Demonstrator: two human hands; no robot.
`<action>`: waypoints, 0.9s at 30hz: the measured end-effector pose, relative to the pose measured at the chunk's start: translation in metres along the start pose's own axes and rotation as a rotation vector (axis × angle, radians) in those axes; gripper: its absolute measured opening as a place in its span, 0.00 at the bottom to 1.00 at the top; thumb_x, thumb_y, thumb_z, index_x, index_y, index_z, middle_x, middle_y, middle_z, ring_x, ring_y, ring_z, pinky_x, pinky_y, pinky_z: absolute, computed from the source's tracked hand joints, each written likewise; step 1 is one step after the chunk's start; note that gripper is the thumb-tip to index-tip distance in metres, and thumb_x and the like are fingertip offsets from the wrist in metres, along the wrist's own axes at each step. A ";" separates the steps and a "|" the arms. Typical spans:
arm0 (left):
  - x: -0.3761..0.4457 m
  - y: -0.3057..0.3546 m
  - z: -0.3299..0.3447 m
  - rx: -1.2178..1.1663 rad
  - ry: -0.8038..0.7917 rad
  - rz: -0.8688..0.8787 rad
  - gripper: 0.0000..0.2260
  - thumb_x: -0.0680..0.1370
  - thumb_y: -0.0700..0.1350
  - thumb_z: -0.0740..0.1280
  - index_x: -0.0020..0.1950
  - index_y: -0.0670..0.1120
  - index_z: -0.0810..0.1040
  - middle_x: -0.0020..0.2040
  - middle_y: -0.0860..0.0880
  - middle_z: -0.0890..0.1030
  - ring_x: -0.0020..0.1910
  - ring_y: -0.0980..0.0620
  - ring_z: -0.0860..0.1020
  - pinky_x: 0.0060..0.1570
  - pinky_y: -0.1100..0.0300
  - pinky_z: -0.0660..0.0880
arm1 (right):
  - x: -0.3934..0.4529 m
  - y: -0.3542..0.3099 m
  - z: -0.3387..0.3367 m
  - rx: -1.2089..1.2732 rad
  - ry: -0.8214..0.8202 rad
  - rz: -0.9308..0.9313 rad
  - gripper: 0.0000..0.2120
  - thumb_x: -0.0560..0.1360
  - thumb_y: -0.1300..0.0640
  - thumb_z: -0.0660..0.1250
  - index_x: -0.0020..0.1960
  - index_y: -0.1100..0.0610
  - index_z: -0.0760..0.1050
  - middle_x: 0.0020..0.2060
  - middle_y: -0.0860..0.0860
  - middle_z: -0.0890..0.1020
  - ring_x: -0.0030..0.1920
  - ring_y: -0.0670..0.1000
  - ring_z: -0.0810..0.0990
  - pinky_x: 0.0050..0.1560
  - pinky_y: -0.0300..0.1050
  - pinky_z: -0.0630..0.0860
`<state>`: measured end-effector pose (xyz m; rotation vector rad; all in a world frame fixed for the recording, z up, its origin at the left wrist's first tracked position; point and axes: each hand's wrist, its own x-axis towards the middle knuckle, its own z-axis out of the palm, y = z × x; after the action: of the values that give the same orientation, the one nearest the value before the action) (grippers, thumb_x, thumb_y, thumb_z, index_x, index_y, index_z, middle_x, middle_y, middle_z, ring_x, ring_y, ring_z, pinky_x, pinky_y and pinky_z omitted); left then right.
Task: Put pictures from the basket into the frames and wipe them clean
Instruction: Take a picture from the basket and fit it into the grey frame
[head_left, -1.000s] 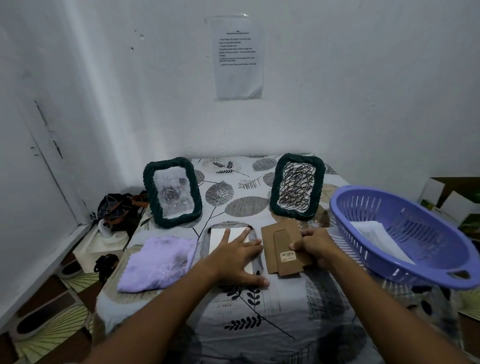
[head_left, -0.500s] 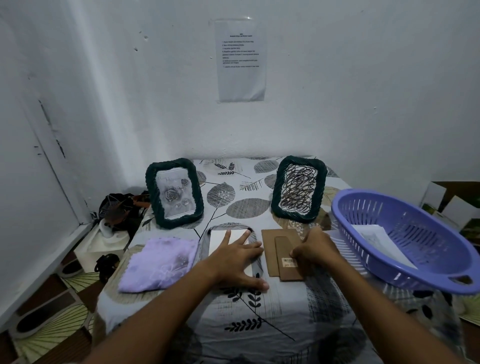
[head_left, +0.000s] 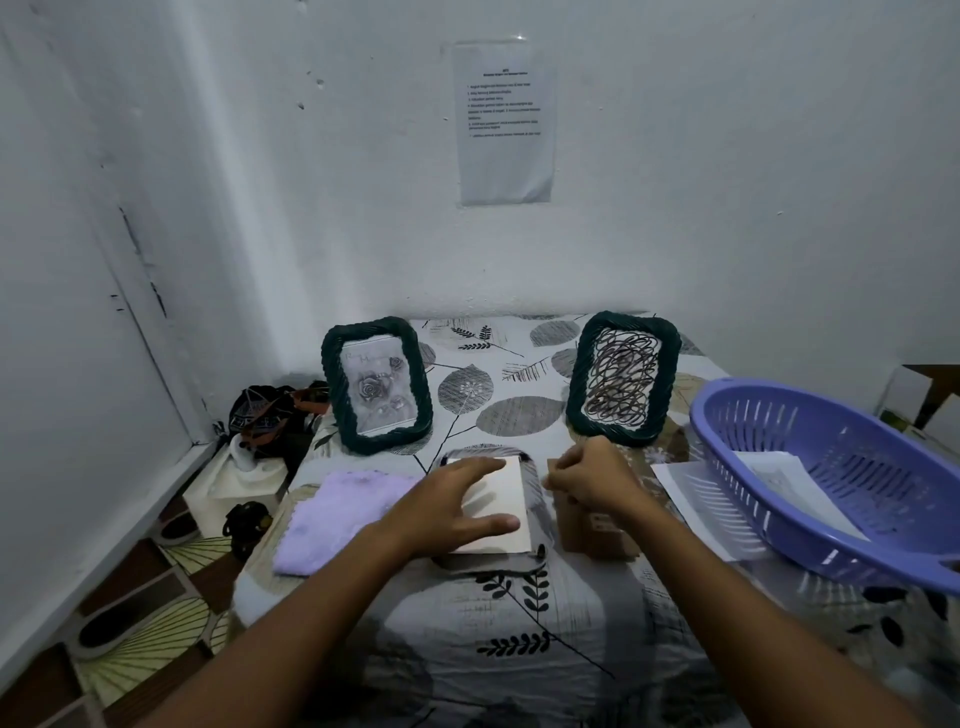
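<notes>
Two dark green woven frames stand at the back of the table: the left frame (head_left: 376, 387) shows a rose picture, the right frame (head_left: 623, 379) a scribble drawing. A third frame (head_left: 535, 470) lies face down in front of me with a white picture sheet (head_left: 511, 499) on it. My left hand (head_left: 452, 512) rests on that sheet with its fingers spread. My right hand (head_left: 592, 478) curls its fingers round the top edge of the brown cardboard backing (head_left: 597, 535), which lies just right of the sheet. The purple basket (head_left: 769, 514) at the right holds more pictures (head_left: 784, 483).
A lilac cloth (head_left: 343, 519) lies left of the flat frame. A loose sheet (head_left: 691, 499) sticks out from under the basket. On the floor to the left are a dark bag (head_left: 270, 415) and a white box (head_left: 228, 488). The wall stands close behind the frames.
My right hand has laid the cardboard backing down flat and slid up to its top edge, nearer the sheet. My left hand stays on the white sheet.
</notes>
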<state>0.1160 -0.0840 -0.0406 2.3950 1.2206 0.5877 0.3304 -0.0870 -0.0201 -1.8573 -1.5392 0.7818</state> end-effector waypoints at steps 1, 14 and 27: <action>-0.004 -0.003 -0.003 -0.018 0.029 -0.020 0.36 0.70 0.66 0.69 0.73 0.52 0.67 0.72 0.54 0.69 0.70 0.56 0.67 0.67 0.59 0.66 | -0.001 -0.003 0.005 0.051 -0.025 0.009 0.04 0.71 0.63 0.73 0.42 0.63 0.81 0.34 0.56 0.82 0.31 0.50 0.78 0.32 0.41 0.76; -0.025 -0.022 -0.003 -0.345 0.168 -0.233 0.34 0.68 0.53 0.76 0.72 0.49 0.69 0.63 0.51 0.76 0.56 0.54 0.78 0.59 0.53 0.77 | 0.010 -0.011 0.037 -0.028 -0.014 0.036 0.01 0.66 0.67 0.71 0.37 0.66 0.81 0.30 0.60 0.83 0.28 0.56 0.80 0.34 0.50 0.80; -0.022 -0.017 0.003 -0.276 0.161 -0.224 0.37 0.69 0.52 0.77 0.74 0.51 0.65 0.68 0.51 0.73 0.58 0.53 0.77 0.52 0.65 0.73 | 0.006 -0.007 0.037 0.206 -0.004 0.112 0.06 0.64 0.68 0.76 0.38 0.65 0.81 0.27 0.59 0.80 0.25 0.52 0.74 0.27 0.40 0.70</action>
<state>0.0949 -0.0930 -0.0553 1.9839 1.3538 0.8303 0.2989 -0.0771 -0.0388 -1.8009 -1.3129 0.9579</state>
